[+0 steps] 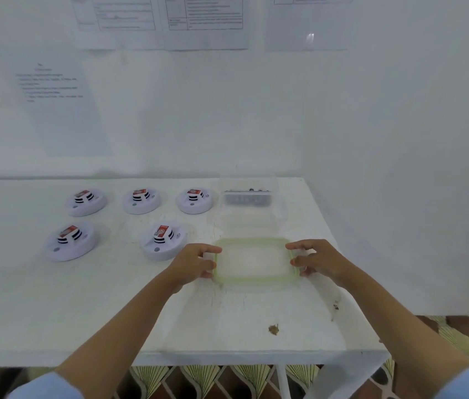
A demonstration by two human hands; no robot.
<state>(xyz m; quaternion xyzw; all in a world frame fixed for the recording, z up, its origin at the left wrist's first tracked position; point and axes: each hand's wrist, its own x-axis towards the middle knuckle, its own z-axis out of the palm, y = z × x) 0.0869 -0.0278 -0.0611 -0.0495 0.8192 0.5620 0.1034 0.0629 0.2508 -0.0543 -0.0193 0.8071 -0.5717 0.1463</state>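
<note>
A clear, flat, rectangular lid [252,262] is sitting straight in front of the see-through container [247,194], on the person's side of it and a little apart from it. The lid's middle panel is showing the white bench [83,298] through it, and a pale green band is running round its whole rim, with rounded corners. Its outline is looking soft and slightly blurred, so I cannot tell whether it is resting flat on the bench or hanging just above it. Both hands are gripping the lid by its short sides: the left hand [196,262] is curling its fingers round the left edge, and the right hand [315,260] is pinching the right edge the same way, with the thumbs lying over the green band. The container itself is standing at the back of the bench with small dark bits lying inside, too blurred to name. To the left of the container, five round white smoke detectors [141,200] with red-and-white labels are sitting in two rows. Well in front of the container, past the lid, a small brown spot [273,329] is marking the bench.
</note>
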